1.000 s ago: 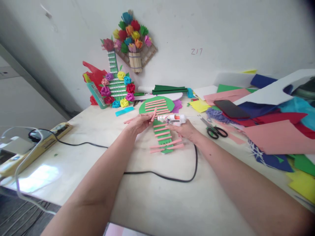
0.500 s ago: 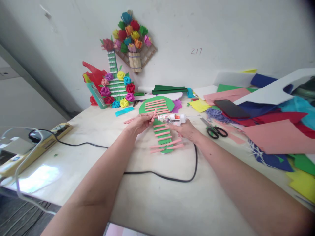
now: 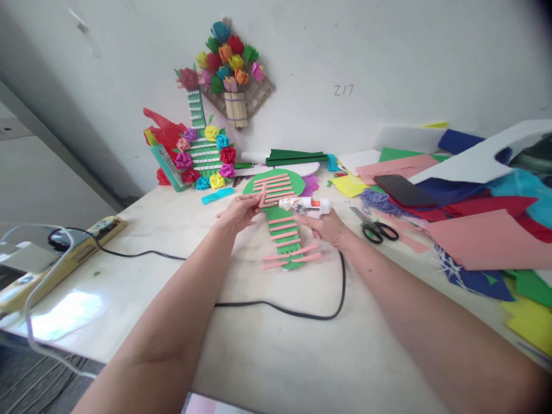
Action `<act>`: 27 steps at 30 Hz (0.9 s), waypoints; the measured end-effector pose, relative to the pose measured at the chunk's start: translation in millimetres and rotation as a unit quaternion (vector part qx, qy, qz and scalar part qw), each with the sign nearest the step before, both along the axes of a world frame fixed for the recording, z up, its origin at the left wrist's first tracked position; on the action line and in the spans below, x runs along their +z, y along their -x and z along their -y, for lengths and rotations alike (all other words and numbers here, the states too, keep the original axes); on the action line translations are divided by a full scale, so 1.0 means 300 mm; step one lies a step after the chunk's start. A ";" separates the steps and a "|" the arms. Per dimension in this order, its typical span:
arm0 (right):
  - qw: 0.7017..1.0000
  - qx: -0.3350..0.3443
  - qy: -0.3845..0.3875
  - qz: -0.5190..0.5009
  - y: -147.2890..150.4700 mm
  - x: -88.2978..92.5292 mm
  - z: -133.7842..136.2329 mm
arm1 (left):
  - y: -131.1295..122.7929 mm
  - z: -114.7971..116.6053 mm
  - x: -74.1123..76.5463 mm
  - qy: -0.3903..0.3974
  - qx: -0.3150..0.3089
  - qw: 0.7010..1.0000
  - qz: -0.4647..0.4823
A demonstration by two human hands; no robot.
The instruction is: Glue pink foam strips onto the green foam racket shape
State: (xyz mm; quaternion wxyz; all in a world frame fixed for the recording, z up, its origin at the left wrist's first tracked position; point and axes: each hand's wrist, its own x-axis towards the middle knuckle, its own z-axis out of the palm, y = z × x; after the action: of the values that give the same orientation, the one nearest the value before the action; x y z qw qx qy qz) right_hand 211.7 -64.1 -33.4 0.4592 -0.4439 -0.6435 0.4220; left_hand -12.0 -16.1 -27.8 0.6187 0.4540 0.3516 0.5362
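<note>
My left hand (image 3: 242, 212) pinches a pink paper strip (image 3: 263, 195), held tilted upright over the green guitar-shaped cutout (image 3: 297, 185). In my right hand (image 3: 324, 225) is a white glue gun (image 3: 304, 206), its nozzle pointing left towards the strip, a small gap between them. Rows of pink strips (image 3: 283, 227) lie across the cutout's body and neck, and a few longer ones cross at its lower end. My wrists hide none of the neck, but the glue gun covers part of the cutout's middle.
Black-handled scissors (image 3: 379, 231) lie right of my right hand, near a phone (image 3: 405, 191) and piled coloured paper (image 3: 491, 238). A black cord (image 3: 280, 309) loops across the table from a power strip (image 3: 64, 261). A finished flowered guitar (image 3: 207, 152) leans at the back, beside a glue bottle (image 3: 167, 167).
My left hand has drawn the pink strip slightly left, away from the nozzle. The glue gun has shifted a little to the right and turned somewhat.
</note>
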 end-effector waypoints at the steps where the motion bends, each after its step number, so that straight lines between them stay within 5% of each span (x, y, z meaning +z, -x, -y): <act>1: 0.999 -0.025 -0.006 -0.030 -0.004 -0.001 -0.004 | 0.004 0.001 0.004 -0.014 0.010 0.999 -0.029; 4: 0.983 -0.109 -0.007 -0.146 -0.017 -0.009 -0.020 | 0.009 0.005 0.014 -0.074 0.044 0.983 -0.161; 9: 0.948 -0.178 0.016 -0.263 -0.031 -0.017 -0.042 | -0.020 0.012 0.034 -0.209 0.066 0.909 -0.354; 20: 0.939 -0.178 0.030 -0.292 -0.037 -0.036 -0.060 | -0.052 0.012 0.011 -0.311 0.042 0.849 -0.425; 22: 0.937 -0.182 0.030 -0.297 -0.035 -0.035 -0.060 | -0.048 0.008 0.008 -0.352 0.039 0.797 -0.490; 27: 0.935 -0.190 0.033 -0.299 -0.029 -0.027 -0.055 | -0.045 0.005 0.006 -0.448 0.047 0.612 -0.650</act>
State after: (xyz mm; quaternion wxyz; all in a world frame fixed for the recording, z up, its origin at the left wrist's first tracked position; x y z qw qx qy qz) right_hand 220.5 -47.5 -41.4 0.6869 -0.4266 -0.3658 0.4610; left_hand 1.6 -17.6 -26.1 -0.0788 0.8872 0.3981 0.2194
